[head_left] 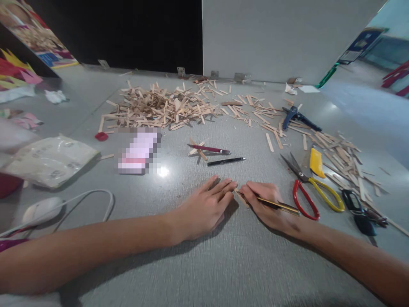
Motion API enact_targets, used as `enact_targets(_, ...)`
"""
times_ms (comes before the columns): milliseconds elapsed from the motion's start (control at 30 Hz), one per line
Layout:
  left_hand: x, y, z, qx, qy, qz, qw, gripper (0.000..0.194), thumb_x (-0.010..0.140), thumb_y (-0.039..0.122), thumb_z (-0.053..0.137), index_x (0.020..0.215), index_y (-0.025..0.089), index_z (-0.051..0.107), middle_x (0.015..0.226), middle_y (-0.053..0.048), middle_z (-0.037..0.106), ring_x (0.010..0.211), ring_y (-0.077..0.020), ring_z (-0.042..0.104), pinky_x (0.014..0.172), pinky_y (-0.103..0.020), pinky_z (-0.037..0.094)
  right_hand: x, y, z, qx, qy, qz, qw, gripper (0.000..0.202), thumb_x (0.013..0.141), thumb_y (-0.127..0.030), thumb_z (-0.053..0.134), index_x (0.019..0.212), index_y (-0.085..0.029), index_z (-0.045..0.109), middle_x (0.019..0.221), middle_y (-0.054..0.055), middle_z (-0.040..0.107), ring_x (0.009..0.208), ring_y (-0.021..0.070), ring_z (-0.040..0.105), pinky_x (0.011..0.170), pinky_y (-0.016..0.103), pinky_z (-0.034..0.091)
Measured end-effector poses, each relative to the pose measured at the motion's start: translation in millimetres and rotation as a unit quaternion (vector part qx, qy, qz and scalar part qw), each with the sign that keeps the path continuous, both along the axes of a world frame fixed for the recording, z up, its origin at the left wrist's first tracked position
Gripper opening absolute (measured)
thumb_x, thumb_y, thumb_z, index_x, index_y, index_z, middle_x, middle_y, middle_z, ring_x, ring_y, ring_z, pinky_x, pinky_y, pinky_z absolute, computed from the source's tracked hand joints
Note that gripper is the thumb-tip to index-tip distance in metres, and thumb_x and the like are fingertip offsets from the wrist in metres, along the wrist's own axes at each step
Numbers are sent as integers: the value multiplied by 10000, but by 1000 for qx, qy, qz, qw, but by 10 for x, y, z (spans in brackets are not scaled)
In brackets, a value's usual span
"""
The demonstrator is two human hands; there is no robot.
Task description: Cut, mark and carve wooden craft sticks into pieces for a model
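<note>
The right hand (pixel 264 213) grips a pencil (pixel 286 207) in a writing hold, likely for tip control over the wooden stick (pixel 242 199) on the table (pixel 220 268) between both hands. The left hand (pixel 204 209), fingers extended, probably steadies the stick; pinching cannot be confirmed.

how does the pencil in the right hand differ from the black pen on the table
The pencil is gripped in the right hand; the black pen lies loose on the table. The pencil is partly covered by fingers; the black pen is uncovered. Both are slim and straight.
</note>
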State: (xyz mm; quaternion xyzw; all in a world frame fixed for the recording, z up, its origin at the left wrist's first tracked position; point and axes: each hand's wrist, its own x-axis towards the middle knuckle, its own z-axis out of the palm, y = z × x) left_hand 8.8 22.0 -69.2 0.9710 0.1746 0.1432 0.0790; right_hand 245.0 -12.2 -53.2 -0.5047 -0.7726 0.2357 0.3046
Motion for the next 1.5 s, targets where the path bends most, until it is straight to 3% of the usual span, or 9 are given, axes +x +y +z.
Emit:
enact_targets(233, 21, -4, 19, 38, 24, 7, 999, 374, 1076, 162, 431, 1417, 42, 526, 1570, -246, 588, 1509, -349, 532, 1262, -531, 384, 5, -14, -29, -3, -1, -3, 1000, 506, 1148, -466, 393, 694, -246, 416, 606, -55, 433, 522, 115, 402, 530, 278, 338)
enact_targets(567, 22, -1, -3, 45, 21, -3, 999, 341, 1064, 144, 446, 1368, 52, 568, 1571, -251, 585, 1506, -343, 539, 1271, -485, 405, -65, -35, 118, -38, 68, -52, 996, 497, 1120, -443, 422, 666, -248, 466, 551, -40, 536, 463, 105, 469, 480, 250, 362)
enact_targets(867, 19, -14, -3, 48, 30, -5, 998, 357, 1072, 153, 444, 1384, 27, 562, 1572, -260, 581, 1505, -362, 536, 1274, -500, 402, -52, 4, 140, -41, 52, -22, 998, 424, 1097, -320, 433, 684, -242, 482, 560, -56, 525, 465, 99, 473, 505, 243, 369)
enact_targets(1500, -2, -10, -13, 10, 13, -8, 1000, 409, 1058, 150, 470, 1452, 48, 516, 1607, -265, 541, 1559, -336, 467, 1303, -506, 358, -61, 8, 128, -57, 49, -30, 997, 467, 1112, -402, 421, 677, -245, 478, 556, -46, 534, 471, 102, 481, 514, 255, 379)
